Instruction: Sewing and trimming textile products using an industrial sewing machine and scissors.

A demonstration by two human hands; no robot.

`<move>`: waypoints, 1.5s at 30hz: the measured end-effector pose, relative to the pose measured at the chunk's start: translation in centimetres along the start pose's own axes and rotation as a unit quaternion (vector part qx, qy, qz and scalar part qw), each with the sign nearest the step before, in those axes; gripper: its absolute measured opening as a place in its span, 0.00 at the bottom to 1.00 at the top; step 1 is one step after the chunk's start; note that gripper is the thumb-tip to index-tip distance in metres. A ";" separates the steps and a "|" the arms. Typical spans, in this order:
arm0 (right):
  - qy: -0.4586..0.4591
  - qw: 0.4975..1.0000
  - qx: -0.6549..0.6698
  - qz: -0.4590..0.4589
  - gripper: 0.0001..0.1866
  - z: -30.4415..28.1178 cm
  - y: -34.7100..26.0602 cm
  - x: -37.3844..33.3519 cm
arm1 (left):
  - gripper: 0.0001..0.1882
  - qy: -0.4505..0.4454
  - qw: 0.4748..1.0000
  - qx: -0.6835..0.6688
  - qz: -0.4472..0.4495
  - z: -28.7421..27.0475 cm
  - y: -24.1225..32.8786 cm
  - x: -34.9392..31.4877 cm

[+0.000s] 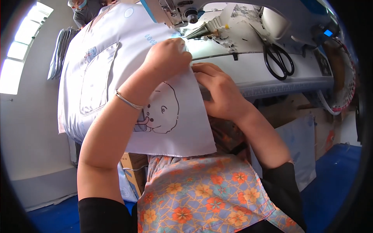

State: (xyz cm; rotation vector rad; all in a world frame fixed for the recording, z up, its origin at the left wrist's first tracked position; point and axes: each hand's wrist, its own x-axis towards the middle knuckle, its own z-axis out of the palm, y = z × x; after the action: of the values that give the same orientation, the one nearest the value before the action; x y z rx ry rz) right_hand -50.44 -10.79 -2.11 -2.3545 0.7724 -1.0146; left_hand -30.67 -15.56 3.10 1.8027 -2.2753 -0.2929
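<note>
The large white fabric panel with printed cartoon drawings (194, 130) drapes over the left part of the white sewing bench with a grey-blue, ruler-marked front edge (250, 72), and its near corner hangs past that front edge, above the wearer's orange-flowered, grey-lilac apron (202, 192). The left hand (168, 55) lies at the panel's right margin, its fingers curled tightly into a fist on the fabric (a thin silvery bangle (129, 101) circles that wrist). The right hand (220, 90) is just beside it, at the bench's front edge, fingers bent toward the same margin; the fingertips are hidden, so I cannot tell how firmly they grip.

A rounded pocket-like patch outlined in dark thread (99, 83) shows on the panel's left half. Beyond the left hand, over the far side of the bench, is the head of the blue-and-white sewing machine (301, 23). Pale scraps and folded strips (206, 29) lie under its arm. Scissors with black looped handles (265, 48) rest toward the bench's right end, the handles near the front edge (well apart from both hands). At the far left, another person in a grey top (86, 16) is partly visible.
</note>
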 end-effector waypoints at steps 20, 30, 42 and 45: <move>0.034 0.995 0.088 -0.019 0.05 1.2 0.4 -1.2 | 0.23 0.100 0.983 0.038 0.152 2.9 -1.2 -2.6; -0.004 0.995 0.099 0.026 0.10 0.9 2.5 1.7 | 0.19 0.137 0.966 0.004 0.218 2.8 -5.2 1.3; -0.073 0.995 0.002 -0.073 0.23 6.2 -2.2 -1.9 | 0.38 0.092 0.972 0.217 0.012 6.3 -10.6 -31.1; -0.090 0.974 0.207 -0.019 0.21 8.1 -5.0 -1.6 | 0.25 0.165 0.952 0.258 -0.024 4.6 -14.7 -31.9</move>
State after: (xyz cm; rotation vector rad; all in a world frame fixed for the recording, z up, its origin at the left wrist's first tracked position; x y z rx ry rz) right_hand -43.67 -4.57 -4.95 -2.0670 0.4014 -0.8644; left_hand -11.36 12.31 -7.23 1.9464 -2.1933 0.6122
